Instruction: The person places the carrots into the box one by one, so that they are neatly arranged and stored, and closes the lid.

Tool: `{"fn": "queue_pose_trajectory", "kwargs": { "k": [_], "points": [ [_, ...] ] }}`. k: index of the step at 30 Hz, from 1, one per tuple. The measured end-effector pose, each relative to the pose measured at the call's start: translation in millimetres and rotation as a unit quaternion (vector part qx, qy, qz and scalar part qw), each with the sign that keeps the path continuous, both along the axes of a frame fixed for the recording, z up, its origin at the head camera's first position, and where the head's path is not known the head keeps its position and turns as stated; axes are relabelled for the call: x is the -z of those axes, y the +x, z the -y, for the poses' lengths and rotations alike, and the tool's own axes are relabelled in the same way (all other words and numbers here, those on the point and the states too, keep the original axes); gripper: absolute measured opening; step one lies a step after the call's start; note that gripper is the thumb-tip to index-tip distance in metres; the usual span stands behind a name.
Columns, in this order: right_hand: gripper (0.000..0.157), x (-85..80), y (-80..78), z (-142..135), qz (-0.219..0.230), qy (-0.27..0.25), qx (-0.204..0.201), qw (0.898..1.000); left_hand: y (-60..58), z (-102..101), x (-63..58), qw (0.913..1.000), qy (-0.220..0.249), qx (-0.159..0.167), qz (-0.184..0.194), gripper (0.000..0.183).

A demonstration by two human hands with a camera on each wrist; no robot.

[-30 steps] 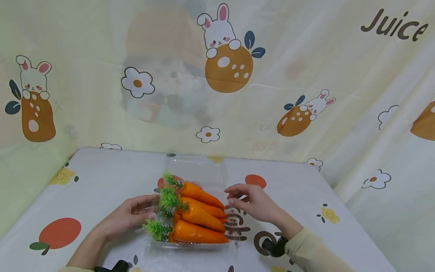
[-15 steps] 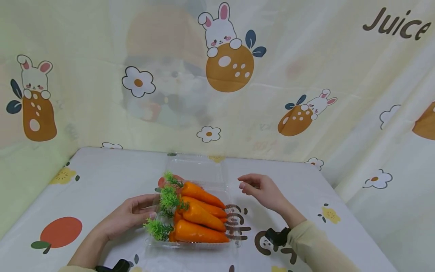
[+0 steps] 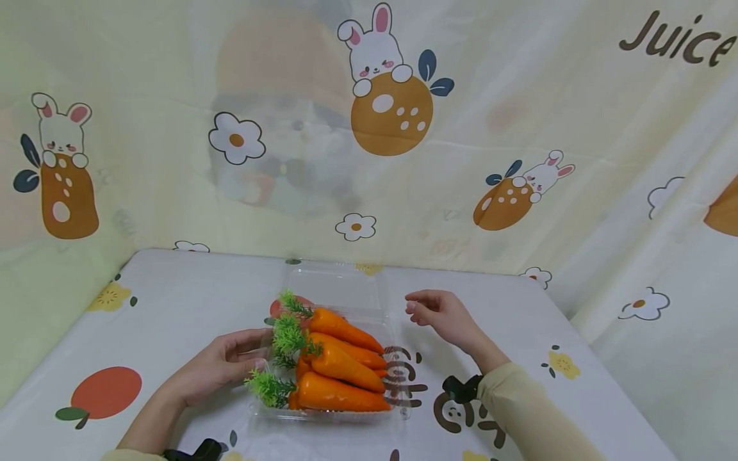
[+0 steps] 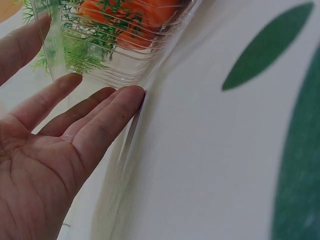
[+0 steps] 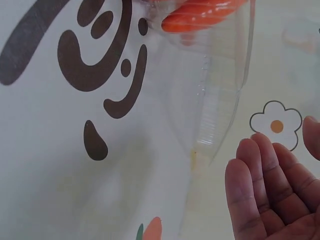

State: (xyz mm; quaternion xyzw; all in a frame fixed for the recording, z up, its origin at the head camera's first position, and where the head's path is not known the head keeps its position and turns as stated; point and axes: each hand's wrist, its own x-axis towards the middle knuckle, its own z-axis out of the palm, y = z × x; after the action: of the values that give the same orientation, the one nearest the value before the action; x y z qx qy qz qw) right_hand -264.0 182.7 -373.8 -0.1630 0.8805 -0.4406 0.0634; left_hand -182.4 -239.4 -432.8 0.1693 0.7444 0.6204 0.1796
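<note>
Several orange toy carrots (image 3: 346, 368) with frilly green tops (image 3: 288, 336) lie in a clear plastic clamshell box (image 3: 323, 416). The box's transparent lid (image 3: 334, 285) is folded back toward the rear of the table. My left hand (image 3: 221, 365) is at the box's left side, its relaxed fingers right at the ribbed wall by the green tops. In the left wrist view the fingers of that hand (image 4: 65, 135) are nearly straight, palm up. To the right of the box, apart from it, my right hand (image 3: 444, 317) hovers with loosely bent fingers and holds nothing.
A white printed cloth (image 3: 190, 282) with fruit, flowers and brown lettering covers the table. Behind it hangs a pale curtain (image 3: 288, 192) with rabbit prints, continuing along both sides. Black straps (image 3: 461, 388) sit on both wrists.
My right hand has drawn away from the box's right side, moving right and slightly back. The left hand, box and carrots stay in place.
</note>
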Motion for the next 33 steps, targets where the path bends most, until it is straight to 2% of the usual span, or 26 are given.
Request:
{"fn": "queue_pose_trajectory", "kwargs": {
  "k": [12, 18, 26, 33],
  "points": [
    [0.039, 20.1, -14.4, 13, 0.046, -0.014, 0.029, 0.998, 0.2, 1, -0.6, 1.0000, 0.007, 0.004, 0.000, 0.068],
    [0.040, 28.8, -20.4, 17, 0.063, -0.030, 0.028, 0.997, 0.0, 0, -1.0, 1.0000, 0.007, 0.004, 0.001, 0.067],
    [0.042, 32.5, -24.2, 23, 0.065, -0.028, 0.045, 0.996, -0.3, 1, -1.1, 0.9999, 0.010, 0.005, -0.003, 0.068],
    [0.042, 40.1, -27.3, 27, 0.053, -0.025, 0.042, 0.997, 0.2, 1, -1.3, 0.9998, 0.016, 0.006, -0.001, 0.069]
  ]
}}
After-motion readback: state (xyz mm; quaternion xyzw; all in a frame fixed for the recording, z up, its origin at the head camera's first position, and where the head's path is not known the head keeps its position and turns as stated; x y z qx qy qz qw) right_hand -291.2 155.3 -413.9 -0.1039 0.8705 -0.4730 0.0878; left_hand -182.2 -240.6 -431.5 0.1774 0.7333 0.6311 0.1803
